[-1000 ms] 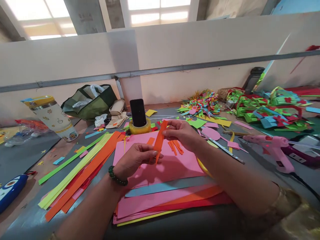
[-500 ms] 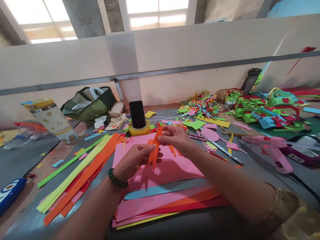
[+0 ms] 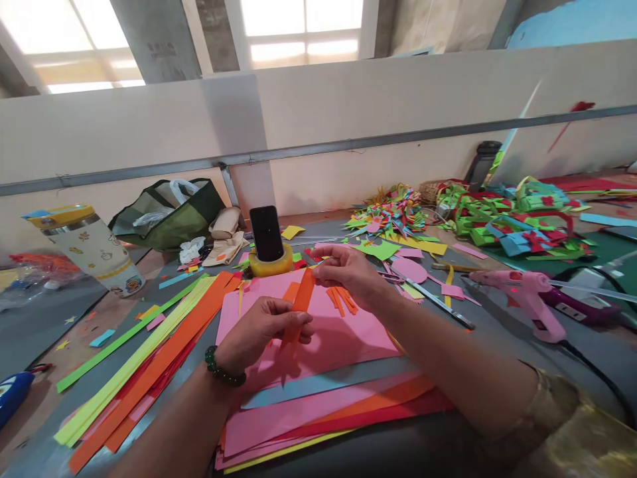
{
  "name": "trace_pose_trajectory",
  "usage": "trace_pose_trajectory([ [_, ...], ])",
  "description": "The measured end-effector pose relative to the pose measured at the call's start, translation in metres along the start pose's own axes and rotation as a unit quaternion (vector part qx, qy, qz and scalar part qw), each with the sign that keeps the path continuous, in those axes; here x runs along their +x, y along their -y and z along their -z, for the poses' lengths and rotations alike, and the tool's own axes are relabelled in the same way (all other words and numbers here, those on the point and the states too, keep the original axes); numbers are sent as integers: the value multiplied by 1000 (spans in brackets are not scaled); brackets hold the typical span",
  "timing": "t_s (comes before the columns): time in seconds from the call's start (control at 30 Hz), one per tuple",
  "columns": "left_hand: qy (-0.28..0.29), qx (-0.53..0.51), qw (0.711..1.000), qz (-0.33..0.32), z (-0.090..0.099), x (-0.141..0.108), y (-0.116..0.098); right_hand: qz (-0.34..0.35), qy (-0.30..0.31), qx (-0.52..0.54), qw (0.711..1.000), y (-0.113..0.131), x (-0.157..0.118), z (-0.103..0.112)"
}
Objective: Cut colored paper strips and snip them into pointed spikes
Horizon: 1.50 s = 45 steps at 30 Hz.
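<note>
Between my hands is an orange paper strip [image 3: 303, 293], held above a stack of pink paper sheets [image 3: 353, 342]. My left hand [image 3: 269, 326] is closed around its lower part, where pointed ends stick out below the fingers. With thumb and fingertips, my right hand [image 3: 348, 272] pinches the upper end. Several short orange strips [image 3: 342, 300] lie on the pink sheets just behind my right wrist, and another orange piece shows partly behind the held strip. Blue, pink, orange and red strips lie along the near edge of the stack.
Long coloured strips [image 3: 149, 358] lie to the left. A phone [image 3: 267, 232] leans on a yellow tape roll [image 3: 271, 263] at the back. To the right are a metal tool [image 3: 440, 304] and a pink glue gun [image 3: 530, 292]. A tumbler [image 3: 94, 249] stands far left.
The orange strip is lower and turned so that its flat face shows more. My right hand has opened its outer fingers a little. The whole view has shifted slightly.
</note>
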<state>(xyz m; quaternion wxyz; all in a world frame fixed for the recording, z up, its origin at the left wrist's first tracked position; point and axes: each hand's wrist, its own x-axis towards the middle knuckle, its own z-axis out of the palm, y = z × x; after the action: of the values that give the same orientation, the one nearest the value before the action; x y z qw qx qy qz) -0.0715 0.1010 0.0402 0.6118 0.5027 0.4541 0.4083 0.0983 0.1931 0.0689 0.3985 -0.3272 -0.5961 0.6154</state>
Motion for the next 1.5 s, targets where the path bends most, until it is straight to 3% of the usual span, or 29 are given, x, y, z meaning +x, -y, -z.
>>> trace_pose_trajectory([
  [0.17, 11, 7, 1000, 16, -2, 1, 2, -5, 65, -55, 996, 3, -2, 2],
  [0.3, 23, 44, 999, 13, 6, -2, -5, 7, 5, -80, 997, 4, 6, 12],
  [0.4, -89, 72, 993, -6, 21, -1, -12, 2, 6, -147, 989, -1, 14, 18],
  [0.47, -196, 151, 968, -43, 30, 2, -12, 2, 17, -205, 979, -9, 17, 18],
  [0.53, -247, 295, 921, -64, 33, 6, -6, 6, 21, -252, 967, -18, 18, 15],
  [0.67, -221, 517, 826, -31, 26, 11, 9, 37, 14, -354, 934, -31, 16, 12],
  [0.8, -211, 585, 783, 12, 24, 11, 10, 103, -25, -443, 890, -29, 17, 18],
  [0.93, -229, 585, 777, 39, 32, 9, 5, 143, -32, -481, 865, -21, 16, 21],
  [1.07, -240, 576, 781, 26, 36, 12, 8, 166, -22, -495, 853, -11, 9, 17],
  [1.3, -212, 527, 822, 21, 40, 20, 17, 221, -32, -491, 842, 0, 2, 16],
  [1.5, -212, 469, 857, -2, 40, 18, 13, 215, -18, -478, 851, -4, 4, 15],
])
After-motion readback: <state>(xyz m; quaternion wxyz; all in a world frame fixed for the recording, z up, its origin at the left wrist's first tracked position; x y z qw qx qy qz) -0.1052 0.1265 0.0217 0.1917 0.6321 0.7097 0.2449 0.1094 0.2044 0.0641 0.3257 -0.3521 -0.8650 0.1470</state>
